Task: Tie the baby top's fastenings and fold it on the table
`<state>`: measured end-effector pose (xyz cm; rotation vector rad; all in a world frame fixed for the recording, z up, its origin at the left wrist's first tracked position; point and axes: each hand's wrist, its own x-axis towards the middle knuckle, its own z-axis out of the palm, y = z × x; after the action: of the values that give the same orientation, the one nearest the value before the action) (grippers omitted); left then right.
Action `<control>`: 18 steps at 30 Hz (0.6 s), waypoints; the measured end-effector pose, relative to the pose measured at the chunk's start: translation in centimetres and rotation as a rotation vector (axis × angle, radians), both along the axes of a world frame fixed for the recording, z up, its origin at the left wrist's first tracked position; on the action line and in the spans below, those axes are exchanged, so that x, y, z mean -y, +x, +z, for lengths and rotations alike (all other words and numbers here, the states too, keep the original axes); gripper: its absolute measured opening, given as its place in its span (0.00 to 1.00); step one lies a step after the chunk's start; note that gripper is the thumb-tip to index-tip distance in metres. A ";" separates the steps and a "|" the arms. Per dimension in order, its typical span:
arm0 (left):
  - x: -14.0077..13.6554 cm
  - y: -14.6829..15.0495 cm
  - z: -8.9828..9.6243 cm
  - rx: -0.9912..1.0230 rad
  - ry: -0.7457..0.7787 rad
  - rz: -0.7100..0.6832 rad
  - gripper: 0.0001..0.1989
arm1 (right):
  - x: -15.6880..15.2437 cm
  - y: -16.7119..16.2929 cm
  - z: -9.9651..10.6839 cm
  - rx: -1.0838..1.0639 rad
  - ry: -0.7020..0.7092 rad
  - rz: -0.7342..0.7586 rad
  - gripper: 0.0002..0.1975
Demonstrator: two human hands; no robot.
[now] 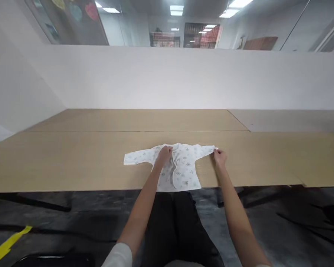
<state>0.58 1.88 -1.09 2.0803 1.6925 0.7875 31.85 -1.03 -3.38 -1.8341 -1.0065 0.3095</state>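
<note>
A small white baby shirt (pixel 185 167) with a scattered print lies spread on the wooden table, its sleeves stretched out to both sides. Its lower hem reaches the table's front edge. My left hand (pixel 164 154) is closed at the shirt's front opening near the neckline, fingers pinching the fabric there. At the cuff of the sleeve on the right, my right hand (pixel 219 156) pinches the sleeve end. The sleeve on the left lies flat with no hand on it. My left forearm covers part of the shirt's left side.
The light wooden table (pixel 72 159) runs wide to both sides, with a seam across it. A grey panel (pixel 289 120) adjoins at the back right. Behind stands a white wall (pixel 144 78) below glass. Yellow tape (pixel 8 244) and a dark cable are on the lower left.
</note>
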 end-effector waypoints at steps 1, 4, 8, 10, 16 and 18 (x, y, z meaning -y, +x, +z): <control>-0.2 0.0 -0.4 0.015 0.009 -0.026 0.16 | 0.0 0.3 0.1 0.033 -0.045 0.005 0.20; -0.1 -0.3 -1.5 0.082 0.082 -0.057 0.15 | -0.2 0.4 1.2 0.109 -0.154 0.015 0.16; 0.5 -0.6 -2.2 0.158 0.130 -0.033 0.11 | -0.6 -3.6 3.4 0.186 -0.042 -0.137 0.21; 0.7 -0.8 -2.2 0.192 0.130 -0.031 0.10 | -0.9 -7.7 4.1 0.239 0.020 0.035 0.22; 0.7 -1.2 -2.2 0.268 0.129 -0.032 0.10 | -1.6 -18.2 3.3 0.405 -0.178 0.824 0.16; 0.7 -1.3 -2.3 0.312 0.125 -0.027 0.10 | -1.7 -18.9 2.6 0.408 -0.221 0.797 0.15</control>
<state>-0.68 1.13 -3.37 1.9306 1.4771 1.1669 12.99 0.66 -0.77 -1.6375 -2.0506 0.5466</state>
